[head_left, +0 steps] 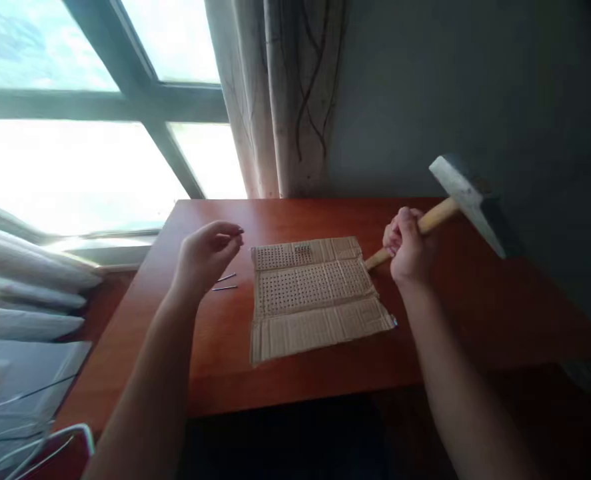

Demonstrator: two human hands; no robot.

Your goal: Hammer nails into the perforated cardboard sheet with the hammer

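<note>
- Our right hand [408, 250] grips the hammer [468, 197], raised right of centre.
- Our left hand [205, 257] pinches what looks like a nail.
- The cardboard [315, 300] at centre shows many holes; two nails [225, 283] lie unused.

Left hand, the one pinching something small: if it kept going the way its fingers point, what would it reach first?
Probably the perforated cardboard sheet. The left hand points right toward it, hovering above the table; depth is unclear.
</note>
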